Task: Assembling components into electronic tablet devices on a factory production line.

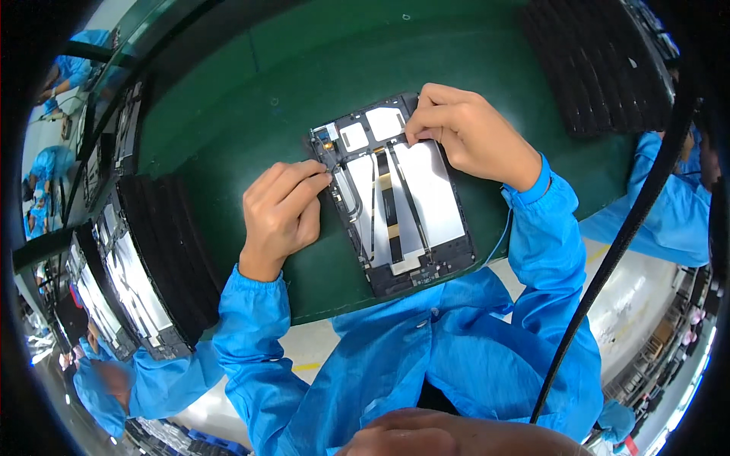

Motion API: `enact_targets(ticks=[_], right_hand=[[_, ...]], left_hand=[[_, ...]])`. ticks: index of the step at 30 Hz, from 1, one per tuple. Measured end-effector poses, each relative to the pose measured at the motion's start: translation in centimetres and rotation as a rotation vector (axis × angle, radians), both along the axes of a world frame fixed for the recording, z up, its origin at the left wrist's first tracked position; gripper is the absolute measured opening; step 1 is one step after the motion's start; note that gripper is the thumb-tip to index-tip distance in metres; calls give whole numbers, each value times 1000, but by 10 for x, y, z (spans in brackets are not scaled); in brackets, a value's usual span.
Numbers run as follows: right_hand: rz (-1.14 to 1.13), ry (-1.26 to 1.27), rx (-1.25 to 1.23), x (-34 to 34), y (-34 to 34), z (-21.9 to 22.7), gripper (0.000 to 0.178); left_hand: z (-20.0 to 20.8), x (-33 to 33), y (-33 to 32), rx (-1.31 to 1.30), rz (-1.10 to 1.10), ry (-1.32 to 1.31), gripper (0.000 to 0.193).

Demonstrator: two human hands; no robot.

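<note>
An opened tablet lies slightly turned on the green table, its inside facing up. It has a black frame, silvery metal plates, dark flat cables and a small circuit board in the far left corner. My left hand is closed, thumb and fingertips pinched at the tablet's left edge, below that corner. Over the far right part, my right hand is also closed, with its fingers pinched just above the metal plate. Whatever lies between the fingertips of either hand is too small or hidden to make out.
Black padded racks stand at the left and far right; more opened tablets lean by the left one. A black cable crosses the right side. Co-workers in blue sleeves sit at both sides.
</note>
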State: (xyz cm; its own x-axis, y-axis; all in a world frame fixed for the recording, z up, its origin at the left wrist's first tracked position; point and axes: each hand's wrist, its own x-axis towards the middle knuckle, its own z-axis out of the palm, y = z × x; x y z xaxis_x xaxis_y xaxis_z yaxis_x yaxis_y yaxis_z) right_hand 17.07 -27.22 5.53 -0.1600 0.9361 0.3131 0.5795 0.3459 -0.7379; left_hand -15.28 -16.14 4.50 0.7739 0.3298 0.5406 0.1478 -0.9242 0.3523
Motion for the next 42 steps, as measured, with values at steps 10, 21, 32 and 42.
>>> enact_targets(ticks=[10,21,32,42], right_hand=[[58,-126,96,2,-2,3,18],[98,31,-171,3,-8,13,24],[69,-85,-211,1,-4,15,14],[129,13,-290,5,-7,10,15]], left_hand=[[3,9,-10,-97,57,20,24],[1,2,-11,-237,80,52,30],[-6,-3,-12,-294,63,-47,23],[4,10,-35,-236,197,13,16]])
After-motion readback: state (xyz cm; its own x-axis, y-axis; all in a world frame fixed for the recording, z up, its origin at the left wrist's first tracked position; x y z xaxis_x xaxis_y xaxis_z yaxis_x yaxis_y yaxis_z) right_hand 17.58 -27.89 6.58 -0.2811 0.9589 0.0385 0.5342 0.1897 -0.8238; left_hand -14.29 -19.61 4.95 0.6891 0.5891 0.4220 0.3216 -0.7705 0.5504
